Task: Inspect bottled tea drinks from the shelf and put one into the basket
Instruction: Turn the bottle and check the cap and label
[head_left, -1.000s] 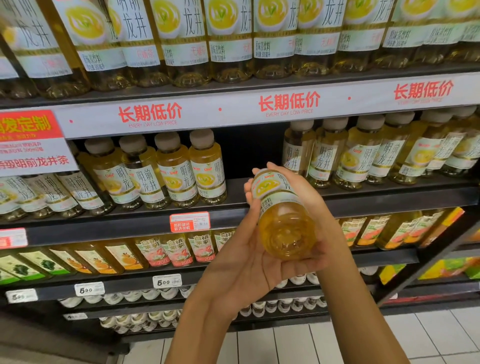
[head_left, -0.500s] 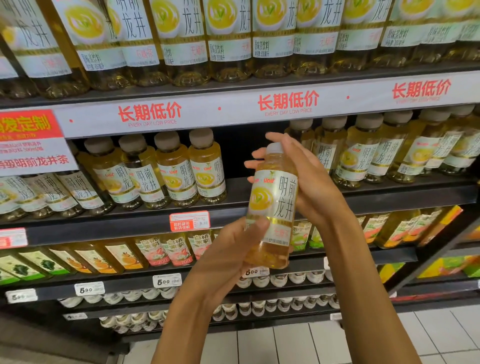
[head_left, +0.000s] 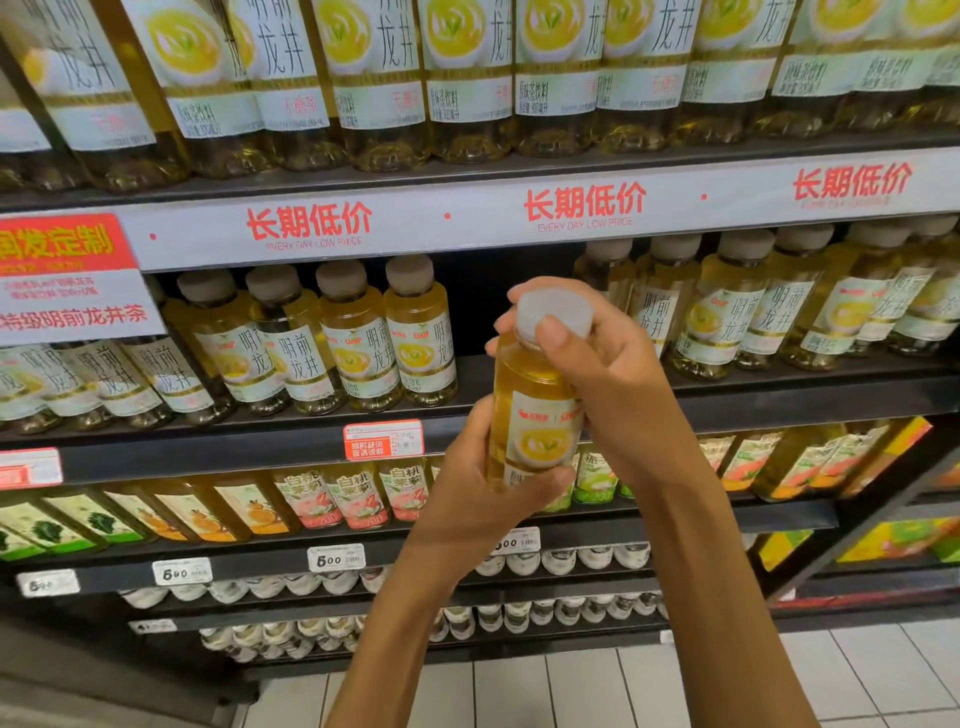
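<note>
The bottle is now standing upright, tipped back from bottom-up; left hand is gripping its base, right hand fingers pinching the cap; inspection is continuing, basket unseen

I cannot read the lower label of the clear amber tea bottle; my left hand covers it. Top-row large bottles are cropped at frame edge.

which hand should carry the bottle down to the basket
Probably the left. The left hand wraps the bottle around its lower body and label, which looks secure enough to carry it alone. The right hand only grips the cap. No basket is in view.
</note>
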